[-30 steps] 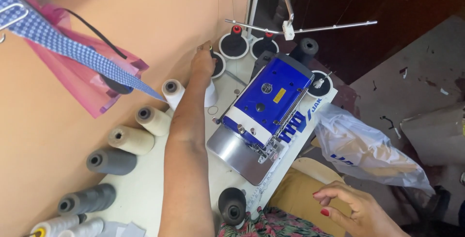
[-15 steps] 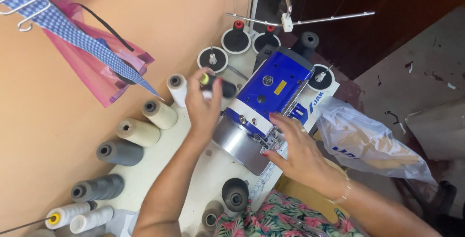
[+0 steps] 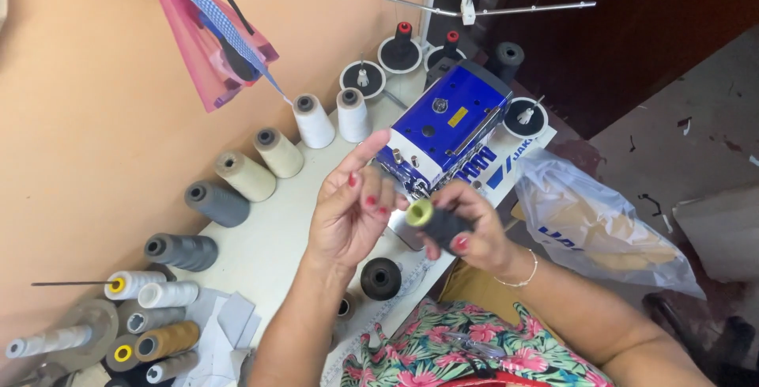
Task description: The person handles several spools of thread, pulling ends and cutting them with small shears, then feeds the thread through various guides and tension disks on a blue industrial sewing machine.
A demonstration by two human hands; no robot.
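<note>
- Holding a dark thread spool [image 3: 443, 225] with a yellow-green core end, the right hand [image 3: 474, 237] has its fingers wrapped round the spool's body, above the near edge of the desk [image 3: 269, 245].
- Its long axis runs roughly left to right, with the yellow-green end pointing toward the left hand [image 3: 352, 217], which sits just beside that end.
- That left hand grips nothing I can make out: its fingers [image 3: 365, 154] are spread and raised, the tips pinched loosely near the spool end; whether a thread runs between them is too fine to tell.
- Both hands hover in front of the blue sewing machine [image 3: 447, 122], which stands close behind them.
- A black spool [image 3: 381, 278] stands on the desk directly below the hands.
- Cream and grey thread cones [image 3: 245, 175] line the wall side, well apart from the hands.
- A plastic bag [image 3: 601, 225] lies past the desk edge on the right.
</note>
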